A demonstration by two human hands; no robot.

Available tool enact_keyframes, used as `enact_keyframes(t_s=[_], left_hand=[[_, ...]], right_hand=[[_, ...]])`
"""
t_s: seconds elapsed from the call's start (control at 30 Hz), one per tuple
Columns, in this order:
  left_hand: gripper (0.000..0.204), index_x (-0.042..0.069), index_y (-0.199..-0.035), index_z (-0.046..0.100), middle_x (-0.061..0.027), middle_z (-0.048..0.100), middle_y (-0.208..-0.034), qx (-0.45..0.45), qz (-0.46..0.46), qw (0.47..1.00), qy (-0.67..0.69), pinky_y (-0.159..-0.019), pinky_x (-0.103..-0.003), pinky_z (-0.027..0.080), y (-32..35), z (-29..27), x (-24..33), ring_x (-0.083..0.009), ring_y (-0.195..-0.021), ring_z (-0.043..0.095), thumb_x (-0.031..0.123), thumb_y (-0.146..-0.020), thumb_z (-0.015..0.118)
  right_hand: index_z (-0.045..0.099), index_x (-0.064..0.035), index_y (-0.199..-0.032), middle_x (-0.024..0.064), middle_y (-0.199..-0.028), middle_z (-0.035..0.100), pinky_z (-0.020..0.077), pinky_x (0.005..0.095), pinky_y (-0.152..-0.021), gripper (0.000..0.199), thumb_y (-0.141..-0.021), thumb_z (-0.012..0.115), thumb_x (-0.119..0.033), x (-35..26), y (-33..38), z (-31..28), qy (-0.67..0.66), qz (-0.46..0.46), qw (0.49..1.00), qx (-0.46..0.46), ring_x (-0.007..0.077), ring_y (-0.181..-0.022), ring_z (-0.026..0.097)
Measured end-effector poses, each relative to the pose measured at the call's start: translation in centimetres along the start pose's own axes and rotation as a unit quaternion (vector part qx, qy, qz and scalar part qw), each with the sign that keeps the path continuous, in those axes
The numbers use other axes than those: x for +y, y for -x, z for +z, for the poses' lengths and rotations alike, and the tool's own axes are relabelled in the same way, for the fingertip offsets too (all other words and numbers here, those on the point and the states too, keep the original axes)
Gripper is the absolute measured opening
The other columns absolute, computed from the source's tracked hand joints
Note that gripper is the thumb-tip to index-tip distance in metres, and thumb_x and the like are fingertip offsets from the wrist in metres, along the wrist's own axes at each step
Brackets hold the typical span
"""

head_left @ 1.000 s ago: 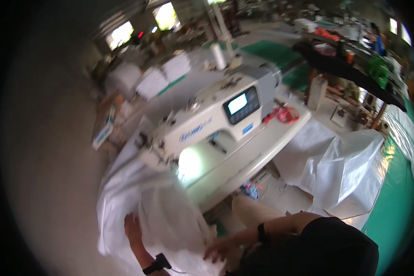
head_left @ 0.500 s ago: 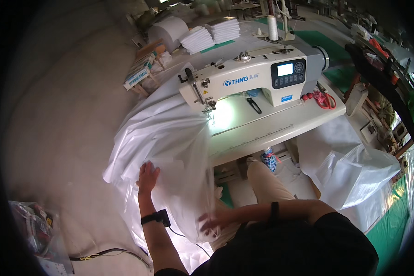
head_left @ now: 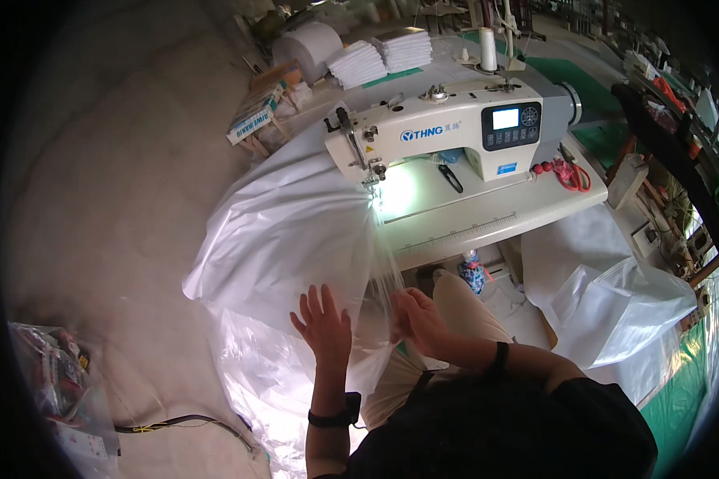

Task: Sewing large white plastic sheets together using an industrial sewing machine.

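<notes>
Sheeting, white and half see-through (head_left: 287,239), spills off the near left corner of the sewing machine's surface (head_left: 487,215) and hangs down toward the floor in a big crumpled drape. One edge of it runs up under the needle end of the white sewing machine (head_left: 447,136), where a small lamp lights the plastic brightly. The left hand (head_left: 323,323) lies flat against the sheeting below and to the near left of the machine, fingers spread wide and released, pressing rather than gripping. The right hand (head_left: 415,319) sits just beside it, a little nearer the machine's surface, with its fingers curled in on a fold of the same sheeting; how firmly it pinches I cannot tell. Both wrists wear dark bands. On the surface to the right of the machine lie red-handled scissors (head_left: 569,174), and a dark pair of snips (head_left: 450,177) rests under the machine's arm. Behind the machine stand stacks of folded white cloth (head_left: 383,56) and a large white roll (head_left: 307,44). More white sheeting (head_left: 615,295) is heaped on the floor, right of the surface.
</notes>
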State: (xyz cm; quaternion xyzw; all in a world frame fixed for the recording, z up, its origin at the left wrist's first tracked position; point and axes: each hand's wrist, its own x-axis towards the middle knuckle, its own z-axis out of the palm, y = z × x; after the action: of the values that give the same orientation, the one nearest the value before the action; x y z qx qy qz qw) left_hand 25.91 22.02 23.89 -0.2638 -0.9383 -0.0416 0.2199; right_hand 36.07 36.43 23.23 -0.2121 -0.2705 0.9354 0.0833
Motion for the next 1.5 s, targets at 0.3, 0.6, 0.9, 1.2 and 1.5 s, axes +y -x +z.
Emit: enact_keyframes(t_s=[0.3, 0.6, 0.9, 1.2, 1.5], left_hand=[[0.018, 0.006, -0.099, 0.058, -0.0082, 0.058, -0.074, 0.115, 0.031, 0.992, -0.027, -0.062, -0.037, 0.046, -1.8, -3.3, -5.9, -0.0269, -0.067, 0.058, 0.014, -0.083, 0.058], [0.031, 0.007, -0.100, 0.060, -0.0081, 0.056, -0.065, -0.040, 0.210, 0.977, 0.014, -0.050, -0.036, 0.046, -4.8, -12.9, -5.5, -0.0261, -0.054, 0.059, 0.019, -0.073, 0.069], [0.018, 0.002, -0.100, 0.058, -0.0132, 0.061, -0.080, -0.202, -0.017, 0.881, 0.427, -0.056, -0.027, 0.048, -4.0, -9.5, -10.6, -0.0135, -0.062, 0.057, 0.008, -0.083, 0.060], [0.026, 0.004, -0.104, 0.060, -0.0141, 0.065, -0.086, -0.170, 0.067, 0.963, 0.200, -0.066, -0.037, 0.050, -1.4, -4.5, -10.3, -0.0321, -0.073, 0.062, 0.021, -0.085, 0.053], [0.023, -0.003, -0.096, 0.055, -0.0137, 0.060, -0.071, -0.351, -0.046, 0.821, 0.447, -0.061, -0.029, 0.045, -2.1, -7.2, -9.9, -0.0157, -0.064, 0.054, 0.018, -0.086, 0.056]], right_hand=[[0.050, -0.0023, -0.088, 0.0038, -0.062, 0.052, 0.0492, 0.0285, -0.044, 0.015, -0.090, 0.057, -0.016, -2.2, 2.3, 2.4, 0.270, -0.061, 0.952, -0.127, 0.0151, -0.051, 0.059], [0.049, 0.0016, -0.093, 0.0101, -0.060, 0.057, 0.0524, 0.0288, -0.046, 0.018, -0.093, 0.049, -0.016, 1.9, 1.4, 9.1, 0.282, 0.041, 0.913, -0.293, 0.0197, -0.054, 0.064], [0.049, 0.0022, -0.094, 0.0108, -0.061, 0.058, 0.0526, 0.0287, -0.045, 0.023, -0.096, 0.041, -0.019, 5.8, 0.7, 12.0, 0.335, 0.019, 0.898, -0.284, 0.0200, -0.054, 0.064], [0.049, 0.0028, -0.092, 0.0124, -0.064, 0.059, 0.0527, 0.0325, -0.044, 0.025, -0.096, 0.038, -0.020, 7.7, 2.4, 9.1, 0.454, 0.053, 0.860, -0.227, 0.0213, -0.055, 0.065], [0.051, 0.0004, -0.096, 0.0101, -0.066, 0.058, 0.0516, 0.0302, -0.050, 0.022, -0.095, 0.039, -0.018, 9.6, -0.3, 11.1, 0.454, 0.041, 0.860, -0.229, 0.0194, -0.060, 0.064]])
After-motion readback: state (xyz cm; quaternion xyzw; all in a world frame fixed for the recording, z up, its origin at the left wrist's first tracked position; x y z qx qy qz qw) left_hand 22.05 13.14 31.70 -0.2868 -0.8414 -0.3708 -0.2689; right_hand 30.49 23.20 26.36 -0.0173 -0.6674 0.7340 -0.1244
